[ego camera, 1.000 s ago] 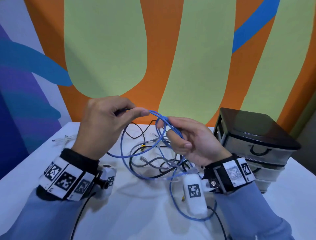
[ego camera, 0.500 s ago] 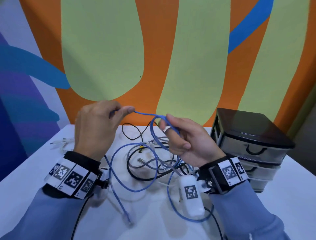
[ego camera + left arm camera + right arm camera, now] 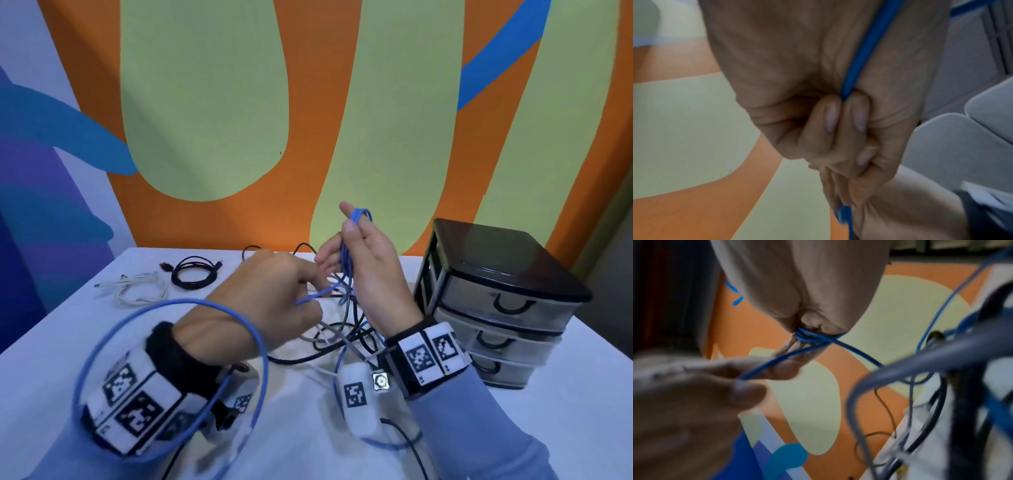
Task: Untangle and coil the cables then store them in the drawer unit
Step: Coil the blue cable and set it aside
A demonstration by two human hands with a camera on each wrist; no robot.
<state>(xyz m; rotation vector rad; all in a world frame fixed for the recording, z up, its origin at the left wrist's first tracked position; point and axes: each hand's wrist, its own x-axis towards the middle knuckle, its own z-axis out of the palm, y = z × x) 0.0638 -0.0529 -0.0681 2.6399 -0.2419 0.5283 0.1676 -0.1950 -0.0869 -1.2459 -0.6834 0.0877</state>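
Note:
My right hand [image 3: 352,224] is raised above the table and pinches several turns of the blue cable [image 3: 358,214] between thumb and fingers. The gathered turns [image 3: 809,335] show in the right wrist view. My left hand [image 3: 305,296] sits lower, just left of the right, fingers curled round a strand of the same blue cable [image 3: 859,65]. From there a wide blue loop [image 3: 205,303] arcs over my left wrist. Beneath both hands lies a tangle of black, grey and white cables [image 3: 329,339]. The black-topped drawer unit [image 3: 496,294] stands at the right, drawers closed.
A coiled black cable [image 3: 195,274] and a loosely coiled white cable [image 3: 140,289] lie at the back left of the white table [image 3: 51,359]. A painted wall runs right behind the table. More blue cable trails near the front edge [image 3: 383,443].
My right hand has lifted and turned its palm toward me with the blue turns. My left hand has dropped and moved right toward the pile. The blue cable has swung into a big loop over my left wrist.

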